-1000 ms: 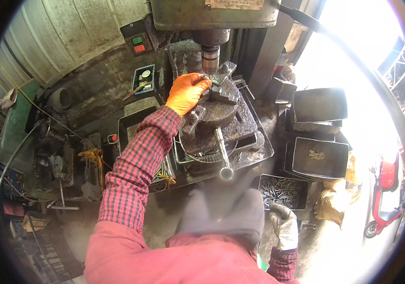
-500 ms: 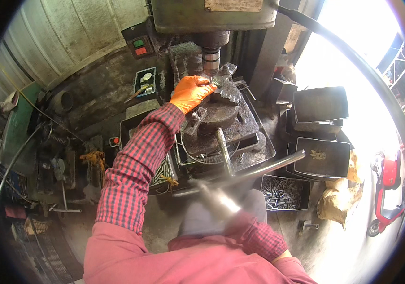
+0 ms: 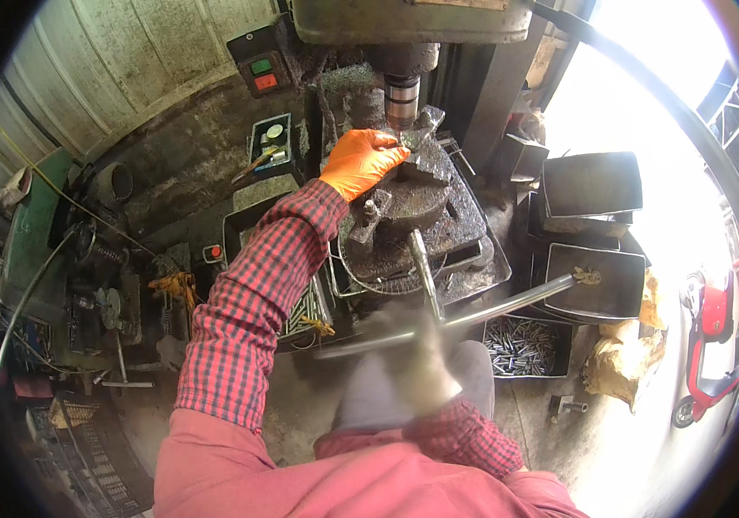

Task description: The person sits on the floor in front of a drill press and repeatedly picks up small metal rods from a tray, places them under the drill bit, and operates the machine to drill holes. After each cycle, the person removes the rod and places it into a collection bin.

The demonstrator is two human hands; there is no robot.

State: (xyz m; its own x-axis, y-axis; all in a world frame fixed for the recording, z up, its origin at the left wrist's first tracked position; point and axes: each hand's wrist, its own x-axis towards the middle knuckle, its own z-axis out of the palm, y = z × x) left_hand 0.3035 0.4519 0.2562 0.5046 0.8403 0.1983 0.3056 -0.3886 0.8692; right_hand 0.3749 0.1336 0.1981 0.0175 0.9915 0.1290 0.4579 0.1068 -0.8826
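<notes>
My left hand (image 3: 362, 164), in an orange glove, is at the jaws of a dark, oily vise (image 3: 410, 207). Its fingers are closed together at the jaw; whatever they grip is too small to make out. Just above the fingertips hangs the metal chuck (image 3: 402, 102) of a drill press (image 3: 412, 22). A bright screw shaft (image 3: 424, 269) comes out of the vise toward me and meets a long steel bar handle (image 3: 507, 306), which lies slanted across. My right hand (image 3: 428, 367) is smeared by motion close to the middle of that bar, so its fingers cannot be read.
A bin of metal pins (image 3: 526, 347) stands on the floor right of my knees. Dark metal trays (image 3: 592, 186) are stacked at the right. A switch box (image 3: 260, 65) with green and red buttons is at the back left. Long rods (image 3: 302, 311) lie beside the vise.
My right hand has swept rightward along the bar, toward the screw shaft. The bar holds nearly the same slant. My left hand stays at the vise jaw while the whole view shifts slightly.
</notes>
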